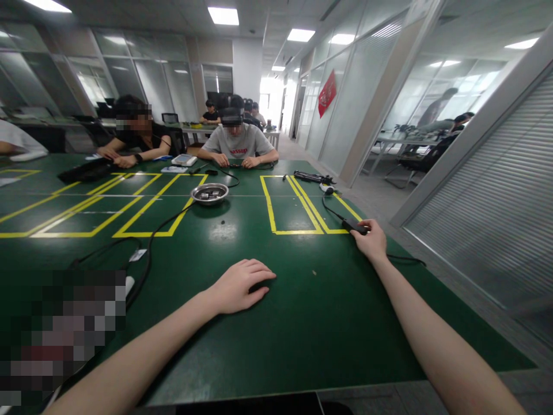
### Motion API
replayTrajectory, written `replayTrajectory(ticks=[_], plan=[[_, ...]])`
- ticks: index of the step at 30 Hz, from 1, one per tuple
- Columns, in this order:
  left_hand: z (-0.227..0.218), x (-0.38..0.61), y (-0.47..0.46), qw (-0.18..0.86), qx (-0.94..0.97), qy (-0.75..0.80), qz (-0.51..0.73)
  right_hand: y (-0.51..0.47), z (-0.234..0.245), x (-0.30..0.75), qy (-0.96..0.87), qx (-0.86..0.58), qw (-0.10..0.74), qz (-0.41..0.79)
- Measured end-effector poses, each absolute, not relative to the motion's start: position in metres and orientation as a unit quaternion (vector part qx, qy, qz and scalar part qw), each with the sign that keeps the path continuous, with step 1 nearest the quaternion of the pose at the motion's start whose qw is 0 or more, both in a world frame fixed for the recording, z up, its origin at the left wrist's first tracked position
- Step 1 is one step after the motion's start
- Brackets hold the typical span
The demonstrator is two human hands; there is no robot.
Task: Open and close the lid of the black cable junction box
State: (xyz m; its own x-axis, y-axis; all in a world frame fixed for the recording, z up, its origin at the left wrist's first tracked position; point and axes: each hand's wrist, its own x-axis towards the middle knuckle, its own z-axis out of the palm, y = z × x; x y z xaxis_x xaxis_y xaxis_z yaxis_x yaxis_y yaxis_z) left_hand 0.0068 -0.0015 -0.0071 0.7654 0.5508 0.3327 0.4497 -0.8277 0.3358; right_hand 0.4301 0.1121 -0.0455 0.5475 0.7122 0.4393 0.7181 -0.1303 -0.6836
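My right hand is closed around a black bar-shaped piece at the table's right side, over the yellow tape. A thin black cable runs from its far end to a small round black-and-white object. Another black cable emerges beyond my wrist; whether it joins the held piece is hidden. My left hand rests palm down on the green tabletop, fingers stretched out and holding nothing.
Yellow tape rectangles mark the table. A metal bowl with small metal parts stands ahead, near a long black cable. A folded black tripod lies far right. Two co-workers sit opposite. A pixelated patch covers the lower left.
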Motion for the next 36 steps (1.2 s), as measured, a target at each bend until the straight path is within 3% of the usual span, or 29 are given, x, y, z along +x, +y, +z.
replayTrajectory(ticks=[18,32,36], plan=[[-0.005,0.007,-0.003,0.130,0.929,0.279,0.207,0.115,-0.048,0.434,-0.449,-0.762,0.466,-0.014],[-0.006,0.007,-0.002,0.124,0.930,0.271,0.214,0.109,-0.037,0.426,-0.476,-0.834,0.274,-0.053],[-0.005,0.007,-0.002,0.126,0.931,0.269,0.211,0.104,-0.030,0.425,-0.485,-0.831,0.266,-0.062]])
